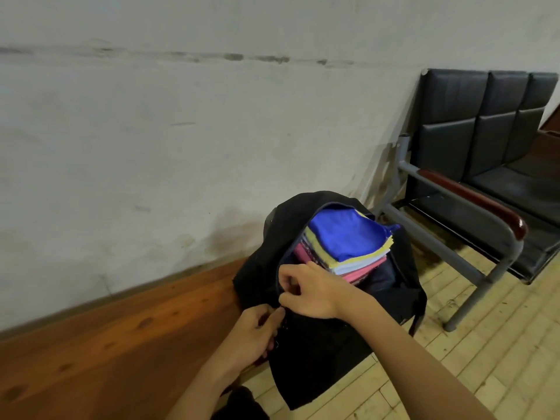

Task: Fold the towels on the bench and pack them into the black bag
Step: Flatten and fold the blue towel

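The black bag (pixel 318 334) sits on the wooden bench (pixel 121 344) at the person's twelve o'clock, its mouth open on stacked towels (pixel 348 241). Both hands pinch its zipper edge: left hand (pixel 254 334) below, right hand (pixel 309 291) above. Padded seats (pixel 485 140) stand at two o'clock on the tiled floor (pixel 454 359).

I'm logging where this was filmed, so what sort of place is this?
Probably a waiting room or hallway: a row of black padded seats with metal armrests, a long wooden bench against a scuffed bare wall.
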`<act>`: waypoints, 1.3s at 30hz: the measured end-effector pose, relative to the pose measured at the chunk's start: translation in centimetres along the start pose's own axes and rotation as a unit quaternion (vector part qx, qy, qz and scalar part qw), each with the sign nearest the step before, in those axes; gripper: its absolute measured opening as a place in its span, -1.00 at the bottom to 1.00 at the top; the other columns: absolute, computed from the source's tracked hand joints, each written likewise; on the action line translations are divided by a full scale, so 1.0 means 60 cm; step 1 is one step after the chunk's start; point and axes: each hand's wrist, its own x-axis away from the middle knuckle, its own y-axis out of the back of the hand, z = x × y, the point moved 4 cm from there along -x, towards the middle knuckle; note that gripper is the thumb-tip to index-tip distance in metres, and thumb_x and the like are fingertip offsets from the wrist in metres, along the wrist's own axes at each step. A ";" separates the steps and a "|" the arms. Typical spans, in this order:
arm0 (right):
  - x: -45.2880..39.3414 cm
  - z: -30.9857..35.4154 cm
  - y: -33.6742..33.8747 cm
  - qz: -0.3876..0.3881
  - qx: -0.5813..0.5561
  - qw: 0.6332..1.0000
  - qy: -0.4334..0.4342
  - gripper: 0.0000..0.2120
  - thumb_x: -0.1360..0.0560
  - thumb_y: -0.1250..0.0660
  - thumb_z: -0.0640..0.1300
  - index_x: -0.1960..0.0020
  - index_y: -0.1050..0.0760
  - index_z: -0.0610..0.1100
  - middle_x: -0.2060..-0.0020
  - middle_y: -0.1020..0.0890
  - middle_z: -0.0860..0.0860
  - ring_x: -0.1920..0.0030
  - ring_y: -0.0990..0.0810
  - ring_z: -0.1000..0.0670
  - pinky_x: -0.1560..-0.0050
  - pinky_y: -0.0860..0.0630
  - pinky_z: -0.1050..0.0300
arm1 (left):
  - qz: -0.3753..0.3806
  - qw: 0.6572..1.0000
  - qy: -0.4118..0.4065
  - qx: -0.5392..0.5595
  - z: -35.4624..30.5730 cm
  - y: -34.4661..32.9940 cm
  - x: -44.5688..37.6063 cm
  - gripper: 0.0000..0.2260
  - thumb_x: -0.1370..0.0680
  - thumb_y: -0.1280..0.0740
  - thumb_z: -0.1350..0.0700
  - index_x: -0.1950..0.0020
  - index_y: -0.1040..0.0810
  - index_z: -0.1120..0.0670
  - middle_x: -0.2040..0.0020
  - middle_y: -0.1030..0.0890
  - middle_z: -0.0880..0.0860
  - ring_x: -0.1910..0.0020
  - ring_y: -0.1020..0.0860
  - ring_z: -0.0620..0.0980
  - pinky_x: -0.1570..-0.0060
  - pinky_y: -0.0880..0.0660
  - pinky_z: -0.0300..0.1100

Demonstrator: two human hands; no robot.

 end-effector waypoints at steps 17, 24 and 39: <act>0.021 0.019 -0.027 -0.018 0.026 0.997 0.067 -0.78 -0.56 -0.37 -0.10 -0.19 -0.60 -0.06 0.01 -0.62 0.04 0.04 -0.57 0.12 -0.04 -0.52 0.18 | -0.004 0.986 -0.145 -0.084 -0.072 0.026 0.021 -0.61 -0.63 -0.22 0.21 0.42 -0.41 0.04 0.57 -0.35 -0.08 0.57 -0.29 -0.19 0.49 -0.21 -0.36; 0.033 0.013 -0.013 -0.073 -0.002 0.997 0.038 -0.73 -0.65 -0.20 0.04 -0.13 -0.63 -0.03 0.09 -0.60 0.07 0.11 -0.56 0.09 0.06 -0.53 0.09 | -0.058 0.974 -0.191 -0.104 -0.060 0.030 0.022 -0.76 -0.47 -0.49 0.00 0.07 -0.43 0.01 0.20 -0.56 -0.12 0.23 -0.54 -0.18 0.24 -0.47 -0.33; 0.023 -0.009 0.049 -0.196 -0.001 0.981 -0.005 -0.63 -0.63 -0.10 0.22 -0.33 -0.53 0.20 0.12 -0.49 0.16 0.11 -0.52 0.09 0.26 -0.46 0.11 | -0.079 0.986 -0.109 0.104 -0.067 0.018 -0.002 -0.85 -0.57 -0.34 0.25 0.14 -0.65 0.07 0.27 -0.65 0.00 0.30 -0.57 -0.14 0.30 -0.44 -0.37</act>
